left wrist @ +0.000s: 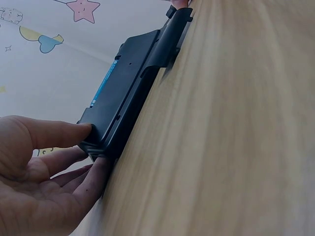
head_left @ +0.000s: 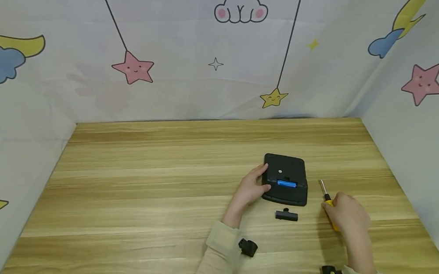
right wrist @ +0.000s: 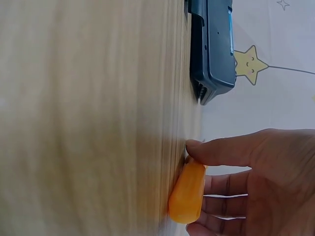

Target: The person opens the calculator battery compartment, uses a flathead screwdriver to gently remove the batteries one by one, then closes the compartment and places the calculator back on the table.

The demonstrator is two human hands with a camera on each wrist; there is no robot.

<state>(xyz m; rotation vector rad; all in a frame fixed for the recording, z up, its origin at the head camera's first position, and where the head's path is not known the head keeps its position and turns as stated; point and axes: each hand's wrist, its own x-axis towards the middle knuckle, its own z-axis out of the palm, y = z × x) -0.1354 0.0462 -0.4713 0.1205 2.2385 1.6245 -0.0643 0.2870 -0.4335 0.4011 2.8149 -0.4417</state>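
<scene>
Now a black plastic device [head_left: 293, 167] is pinched by the left hand [head_left: 251, 187], a yellow-handled screwdriver [right wrist: 188, 194] by the right hand [head_left: 351, 213]; the exposed blue battery [head_left: 286, 184] could be spilled by tilting.

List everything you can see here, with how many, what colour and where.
battery-powered device: 1, black, on the table, compartment facing up
battery: 1 visible, blue, in the device's open compartment
battery cover: 1, black, on the table, on the near side of the device
screwdriver: 1, yellow-orange handle, metallic shaft, right of the device
table: 1, light wood-grain, under everything
backdrop: three sides, white with printed stars, clouds and moons, left, behind and right
wrist cameras: 2, black, one by each wrist
sleeves: 2, beige, one on each forearm
left hand: 1, bare, gripping the device's left edge
right hand: 1, bare, gripping the screwdriver's handle
</scene>
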